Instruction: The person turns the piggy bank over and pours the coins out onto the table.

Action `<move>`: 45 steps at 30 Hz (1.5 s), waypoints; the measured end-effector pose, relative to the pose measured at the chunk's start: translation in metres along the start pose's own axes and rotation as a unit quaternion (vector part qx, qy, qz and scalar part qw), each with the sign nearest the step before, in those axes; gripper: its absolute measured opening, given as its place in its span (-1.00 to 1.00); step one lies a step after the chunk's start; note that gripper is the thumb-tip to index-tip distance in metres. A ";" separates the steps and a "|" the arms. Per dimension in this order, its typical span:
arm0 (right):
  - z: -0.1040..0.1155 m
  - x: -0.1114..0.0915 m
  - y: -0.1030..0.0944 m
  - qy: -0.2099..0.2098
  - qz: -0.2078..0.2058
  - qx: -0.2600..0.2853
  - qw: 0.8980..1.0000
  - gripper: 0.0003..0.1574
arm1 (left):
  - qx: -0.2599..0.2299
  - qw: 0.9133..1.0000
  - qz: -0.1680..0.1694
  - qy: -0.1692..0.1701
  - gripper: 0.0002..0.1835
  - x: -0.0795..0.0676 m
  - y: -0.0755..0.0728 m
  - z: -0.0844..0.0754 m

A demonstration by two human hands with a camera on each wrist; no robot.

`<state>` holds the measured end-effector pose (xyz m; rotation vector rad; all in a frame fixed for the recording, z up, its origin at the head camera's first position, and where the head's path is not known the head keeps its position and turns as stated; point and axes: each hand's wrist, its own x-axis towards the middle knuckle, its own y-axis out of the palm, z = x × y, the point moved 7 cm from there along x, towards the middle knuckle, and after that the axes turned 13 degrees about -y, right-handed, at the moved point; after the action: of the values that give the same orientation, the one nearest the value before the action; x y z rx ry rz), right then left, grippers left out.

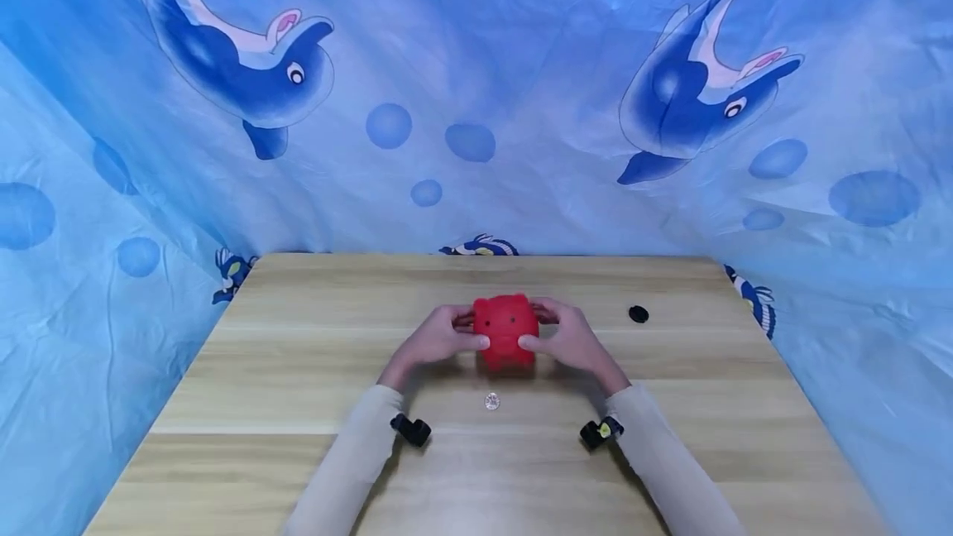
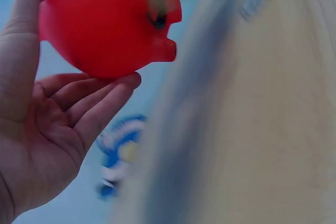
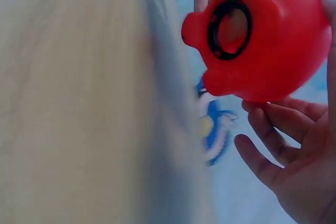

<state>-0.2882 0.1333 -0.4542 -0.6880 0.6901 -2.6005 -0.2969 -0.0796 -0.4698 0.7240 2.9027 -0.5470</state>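
A red piggy bank (image 1: 506,325) with a pig's face is held between both hands, lifted off the table. My left hand (image 1: 442,336) grips its left side, thumb in front and fingers behind. On the opposite side my right hand (image 1: 563,337) grips it the same way. The right wrist view shows a round black-rimmed hole (image 3: 230,29) in its underside, between the stubby feet, uncovered. A small silvery coin (image 1: 492,401) lies on the table in front of the bank. Off to the right lies a round black plug (image 1: 638,314).
The wooden table (image 1: 260,387) extends to both sides and toward the person. Behind and beside it hangs a blue cloth (image 1: 536,189) printed with dolphins and bubbles. Each sleeve carries a small black wrist camera (image 1: 411,430).
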 end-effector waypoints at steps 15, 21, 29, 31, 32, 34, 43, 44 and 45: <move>-0.011 0.006 -0.003 -0.025 0.001 -0.009 1.000 -0.06 | -0.014 1.000 -0.013 0.004 -0.24 0.006 -0.001 0.003; -0.007 0.006 -0.003 -0.043 0.007 -0.016 0.999 -0.06 | -0.018 1.000 -0.012 0.005 -0.21 0.004 -0.001 0.003; -0.007 0.005 -0.003 -0.051 0.013 -0.014 0.999 -0.04 | -0.012 1.000 -0.011 -0.005 -0.14 0.003 -0.001 0.003; -0.007 0.005 -0.003 -0.049 0.013 -0.015 0.999 -0.02 | -0.006 1.000 -0.014 -0.004 -0.12 0.002 -0.002 0.002; -0.007 0.005 -0.003 -0.047 0.014 -0.016 0.999 -0.01 | -0.001 1.000 -0.016 -0.002 -0.11 0.001 -0.002 0.001; -0.007 0.004 -0.003 -0.043 0.015 -0.019 0.999 0.02 | 0.012 1.000 -0.020 0.002 -0.09 0.000 -0.003 0.000; 0.005 0.003 -0.003 -0.069 0.024 -0.034 0.997 0.21 | 0.063 0.996 -0.041 0.052 -0.02 -0.009 -0.008 -0.014; 0.006 0.003 -0.003 -0.071 0.025 -0.037 0.996 0.23 | 0.063 0.995 -0.039 0.061 -0.01 -0.009 -0.008 -0.015; 0.007 0.003 -0.004 -0.073 0.024 -0.042 0.996 0.24 | 0.063 0.995 -0.037 0.068 0.00 -0.010 -0.008 -0.017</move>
<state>-0.2877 0.1327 -0.4460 -0.8660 0.7625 -2.4596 -0.2924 -0.0843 -0.4501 0.6959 3.0545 -0.7208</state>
